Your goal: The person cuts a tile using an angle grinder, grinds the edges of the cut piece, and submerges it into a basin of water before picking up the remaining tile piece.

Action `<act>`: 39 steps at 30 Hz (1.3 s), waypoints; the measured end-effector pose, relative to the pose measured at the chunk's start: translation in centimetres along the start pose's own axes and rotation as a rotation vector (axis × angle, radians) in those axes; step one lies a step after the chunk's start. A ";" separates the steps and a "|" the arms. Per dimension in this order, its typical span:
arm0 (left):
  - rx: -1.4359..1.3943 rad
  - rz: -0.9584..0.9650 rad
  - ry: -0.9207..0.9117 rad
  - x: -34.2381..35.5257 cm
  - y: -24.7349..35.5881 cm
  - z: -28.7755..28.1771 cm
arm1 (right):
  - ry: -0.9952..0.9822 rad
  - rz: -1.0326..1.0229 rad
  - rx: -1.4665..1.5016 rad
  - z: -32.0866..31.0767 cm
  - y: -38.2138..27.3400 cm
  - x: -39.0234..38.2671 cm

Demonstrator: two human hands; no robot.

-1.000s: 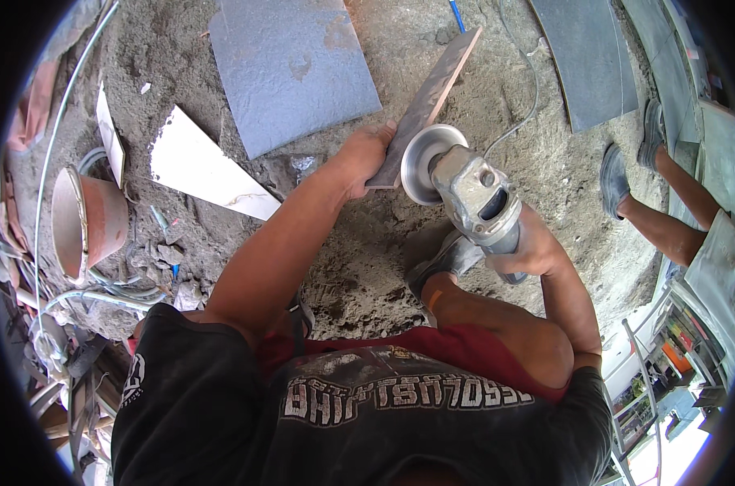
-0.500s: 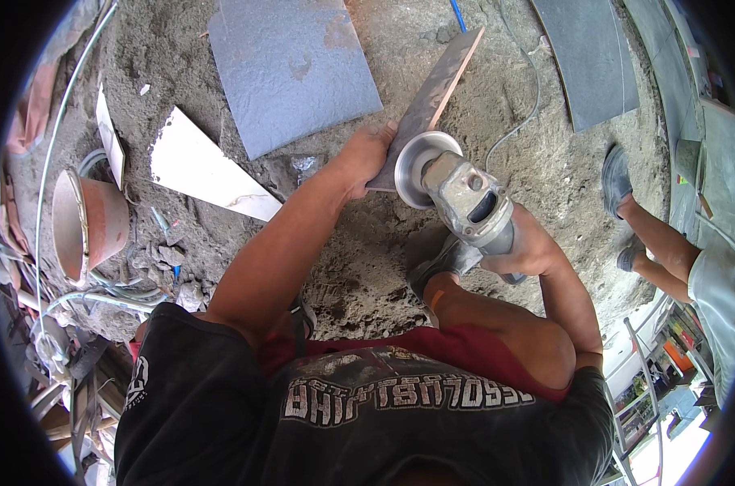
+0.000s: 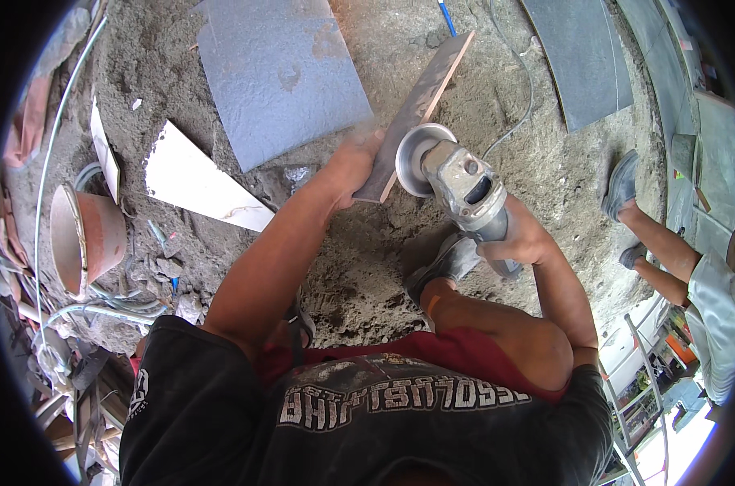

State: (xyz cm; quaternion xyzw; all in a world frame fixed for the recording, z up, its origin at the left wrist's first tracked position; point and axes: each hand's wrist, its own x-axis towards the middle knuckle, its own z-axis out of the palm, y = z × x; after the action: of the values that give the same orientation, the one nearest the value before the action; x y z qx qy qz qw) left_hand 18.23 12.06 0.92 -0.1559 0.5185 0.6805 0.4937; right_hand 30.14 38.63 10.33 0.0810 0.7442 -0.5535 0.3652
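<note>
My left hand (image 3: 354, 170) is closed on the lower end of a long, narrow dark tile strip (image 3: 420, 93), held slanting up to the right, with a pale edge along its right side. My right hand (image 3: 517, 239) is wrapped round the body of a dusty grey angle grinder (image 3: 473, 194). Its silver cutting disc (image 3: 416, 158) is beside the strip's right edge, close to my left hand; whether it touches the strip I cannot tell. The grinder's cord runs off upward over the dusty ground.
A grey-blue slate tile (image 3: 278, 73), a dark panel (image 3: 582, 65) and white tile offcuts (image 3: 197, 182) lie around me. At left are a bucket (image 3: 88, 235), hoses (image 3: 125, 308) and scrap. At right, another person's legs (image 3: 655, 239) stand near a metal frame (image 3: 639, 373).
My left hand and the strip have shifted slightly down and left. The grinder's disc dipped, then rose slightly. The other person's legs moved, the rear foot now lower in the picture.
</note>
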 end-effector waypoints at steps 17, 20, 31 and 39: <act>0.144 -0.074 0.082 0.0 0.0 -1.2 | 0.080 0.049 0.132 -2.6 1.6 2.8; 0.167 -0.065 0.071 -0.2 0.4 -1.0 | 0.093 0.058 0.144 -3.2 1.7 3.3; 0.164 -0.047 0.056 -0.1 0.1 -1.4 | 0.159 -0.017 0.144 -4.8 2.5 5.2; 0.283 -0.056 0.085 -0.3 0.4 -1.6 | 0.201 -0.045 0.147 -5.9 2.4 6.3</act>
State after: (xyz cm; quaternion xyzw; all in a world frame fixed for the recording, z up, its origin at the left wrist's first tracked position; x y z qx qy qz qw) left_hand 17.52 10.55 0.72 -0.1277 0.6252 0.5792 0.5073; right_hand 24.21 42.95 5.18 0.1460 0.7361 -0.6037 0.2691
